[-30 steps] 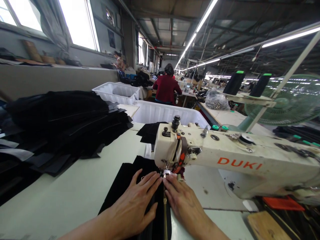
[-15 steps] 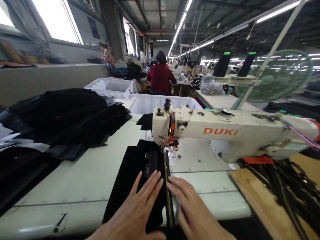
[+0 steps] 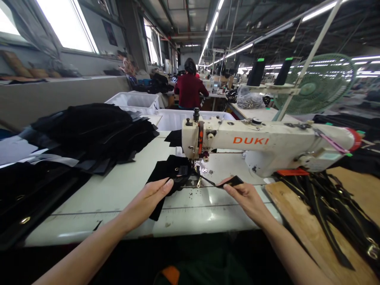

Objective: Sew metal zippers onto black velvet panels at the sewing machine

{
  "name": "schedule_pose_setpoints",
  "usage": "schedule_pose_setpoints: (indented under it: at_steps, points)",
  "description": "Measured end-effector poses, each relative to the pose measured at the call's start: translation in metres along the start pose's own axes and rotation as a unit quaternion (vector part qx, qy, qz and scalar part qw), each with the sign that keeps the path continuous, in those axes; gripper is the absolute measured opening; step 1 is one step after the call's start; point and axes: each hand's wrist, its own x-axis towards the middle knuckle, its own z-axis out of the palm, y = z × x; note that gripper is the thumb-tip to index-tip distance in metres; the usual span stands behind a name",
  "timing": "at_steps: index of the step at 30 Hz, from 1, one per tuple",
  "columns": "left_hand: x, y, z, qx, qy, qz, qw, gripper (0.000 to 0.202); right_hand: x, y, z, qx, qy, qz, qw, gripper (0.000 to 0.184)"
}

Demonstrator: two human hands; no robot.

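Note:
A black fabric piece (image 3: 166,174) with a zipper (image 3: 198,183) lies bunched under the needle of a cream sewing machine (image 3: 261,144) marked DUKI. My left hand (image 3: 150,198) pinches the near edge of the black fabric, left of the needle. My right hand (image 3: 247,196) pinches the black end of the zipper tape (image 3: 233,182), drawn out to the right of the needle. Both hands rest low over the pale table (image 3: 190,209).
A large heap of black fabric pieces (image 3: 89,132) fills the table's left. White plastic bins (image 3: 139,103) stand behind. Black zippers (image 3: 323,202) lie on a wooden board at right. A green fan (image 3: 319,85) and thread cones stand behind the machine. A person in red sits further back.
My hands have left their flat hold on the fabric and now pinch it. The fabric has been turned and bunched, with the zipper end pulled to the right. The view drew back.

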Motion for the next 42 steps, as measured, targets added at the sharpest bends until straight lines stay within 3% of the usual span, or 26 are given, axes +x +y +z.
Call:
schedule_pose_setpoints:
  at_steps: [3, 6, 9, 11, 16, 20, 25, 29, 33, 37, 40, 42]
  points:
    - [-0.005, 0.000, 0.007, 0.000, -0.019, 0.042, 0.999, 0.040, -0.001, -0.010, 0.004, -0.054, -0.060, -0.060, 0.995, 0.021]
    - [-0.012, -0.012, 0.017, 0.048, -0.046, 0.078, 0.995, 0.040, -0.023, -0.006, 0.042, -0.164, -0.108, -0.142, 0.970, 0.024]
    - [-0.021, -0.028, 0.027, 0.159, -0.083, 0.127, 0.976, 0.042, -0.046, 0.005, 0.080, -0.256, -0.087, -0.169, 0.948, 0.030]
    - [-0.026, -0.035, 0.032, 0.233, -0.104, 0.184, 0.949, 0.046, -0.054, 0.010, 0.090, -0.282, -0.077, -0.170, 0.941, 0.029]
    - [-0.028, -0.048, 0.043, 0.340, -0.122, 0.265, 0.894, 0.055, -0.050, 0.009, 0.076, -0.281, -0.092, -0.190, 0.936, 0.017]
    - [-0.027, -0.058, 0.053, 0.373, -0.118, 0.293, 0.873, 0.058, -0.055, 0.010, 0.079, -0.300, -0.102, -0.189, 0.929, 0.020]
    - [-0.026, -0.059, 0.055, 0.390, -0.126, 0.304, 0.860, 0.061, -0.064, 0.015, 0.091, -0.284, -0.068, -0.185, 0.938, 0.022]
    - [-0.025, -0.052, 0.051, 0.370, -0.144, 0.292, 0.870, 0.060, -0.062, 0.012, 0.092, -0.285, -0.063, -0.176, 0.940, 0.023]
    - [-0.021, -0.041, 0.045, 0.316, -0.156, 0.258, 0.900, 0.059, -0.061, 0.004, 0.088, -0.291, -0.084, -0.163, 0.939, 0.022]
    - [-0.017, -0.030, 0.040, 0.267, -0.166, 0.237, 0.919, 0.082, -0.048, -0.001, 0.070, -0.248, -0.123, -0.116, 0.954, 0.036]
    - [-0.017, -0.027, 0.039, 0.269, -0.174, 0.229, 0.919, 0.088, -0.024, 0.007, 0.059, -0.278, -0.066, -0.061, 0.956, 0.045]
    - [-0.017, -0.027, 0.040, 0.279, -0.172, 0.228, 0.917, 0.090, -0.004, 0.017, 0.057, -0.332, -0.038, -0.076, 0.939, 0.041]
